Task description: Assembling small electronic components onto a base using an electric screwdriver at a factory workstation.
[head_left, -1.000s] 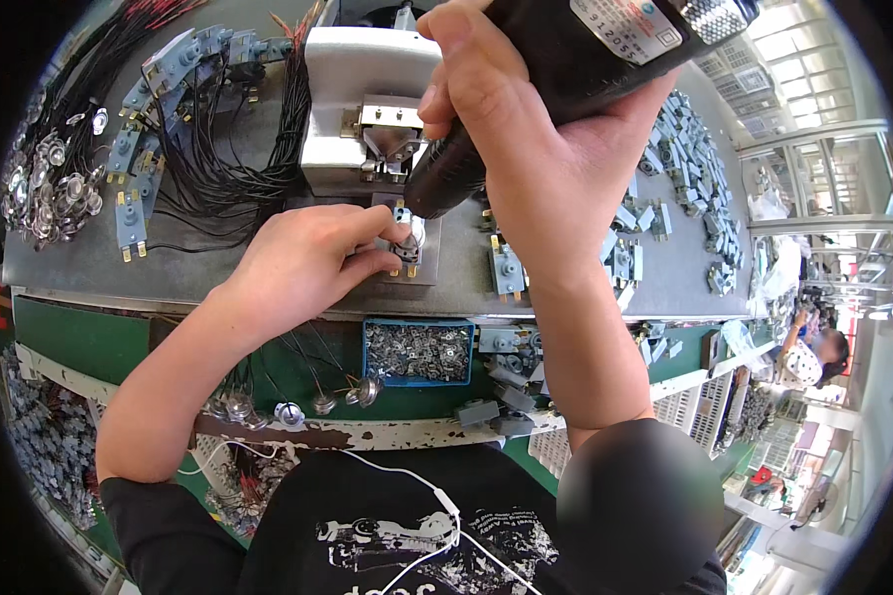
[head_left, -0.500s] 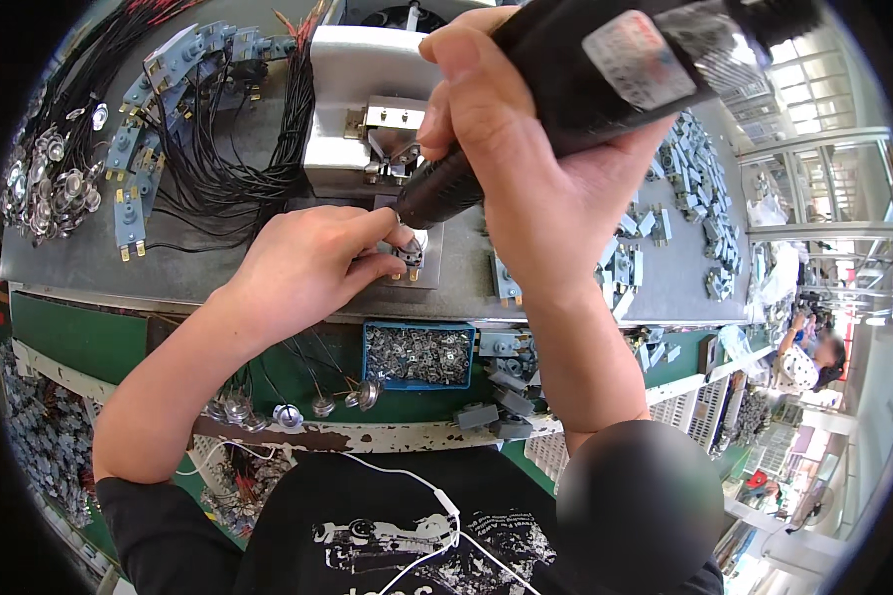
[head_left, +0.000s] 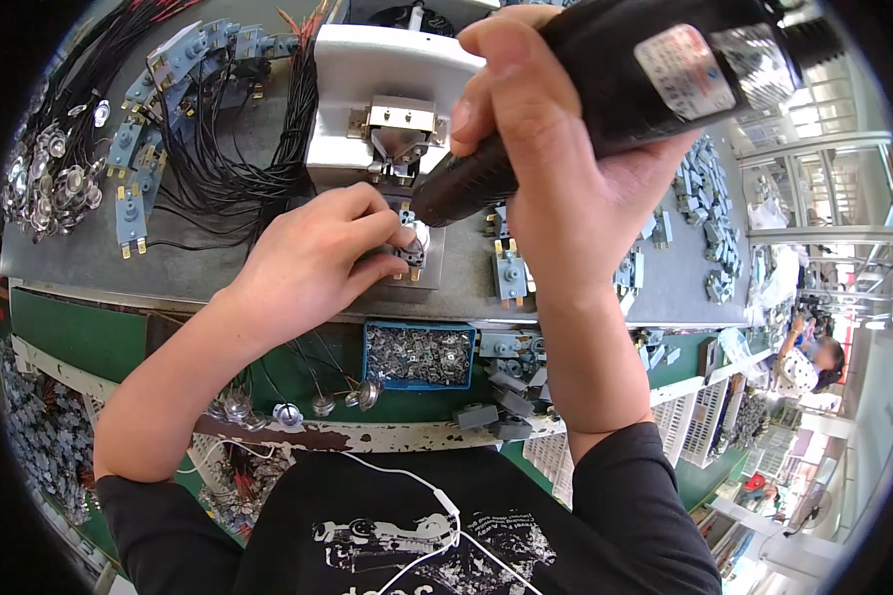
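Observation:
My right hand is wrapped round a black power screwdriver, whose tapered nose points down and left. Close under that nose, my left hand pinches a small grey part with brass terminals on a metal plate. The fingertips and the tool's nose partly hide this part, and I cannot make out whether the tool touches it. Just behind stands a metal fixture with a small clamp-like block.
Wired grey switches and black wires lie at the left, beside round metal pieces. A blue tray of small metal parts sits at the front edge. Several grey switches are heaped at the right. A person is far right.
My right hand has drawn the screwdriver a little to the right, uncovering more of the fixture and the part. My left hand stays nearly in place, its fingers shifted slightly.

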Available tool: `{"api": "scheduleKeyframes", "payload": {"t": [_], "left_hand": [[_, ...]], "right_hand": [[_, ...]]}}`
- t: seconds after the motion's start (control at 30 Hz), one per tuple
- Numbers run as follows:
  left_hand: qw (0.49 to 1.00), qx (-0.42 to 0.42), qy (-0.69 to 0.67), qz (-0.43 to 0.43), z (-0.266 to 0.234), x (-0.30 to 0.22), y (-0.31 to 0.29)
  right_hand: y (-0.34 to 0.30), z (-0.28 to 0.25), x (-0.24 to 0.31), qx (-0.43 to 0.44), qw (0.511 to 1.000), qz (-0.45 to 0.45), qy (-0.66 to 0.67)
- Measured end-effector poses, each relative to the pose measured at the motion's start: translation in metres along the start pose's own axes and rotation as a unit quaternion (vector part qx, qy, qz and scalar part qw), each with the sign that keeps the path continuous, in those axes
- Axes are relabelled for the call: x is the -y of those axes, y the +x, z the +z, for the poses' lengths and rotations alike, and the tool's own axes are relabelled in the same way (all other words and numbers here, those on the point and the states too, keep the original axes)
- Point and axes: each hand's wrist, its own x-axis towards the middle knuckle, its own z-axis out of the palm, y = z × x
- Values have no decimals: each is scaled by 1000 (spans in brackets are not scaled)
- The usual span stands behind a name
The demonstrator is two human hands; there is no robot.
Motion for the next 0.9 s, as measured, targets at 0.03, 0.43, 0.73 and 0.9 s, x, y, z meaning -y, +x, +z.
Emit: {"api": "scheduleKeyframes", "payload": {"t": [0.03,0.43,0.73,0.9], "left_hand": [[1000,-1,0,0,0,1,1],[1000,-12,0,13,5,-4,2],[999,-35,13,28,7,1,-1],[999,-35,14,22,8,0,2]], "right_hand": [[1,1,1,-5,1000,-9,5],[72,11,-29,-70,983,-149,78],[25,17,12,-37,997,63,-13],[22,2,0,34,981,179,-64]]}}
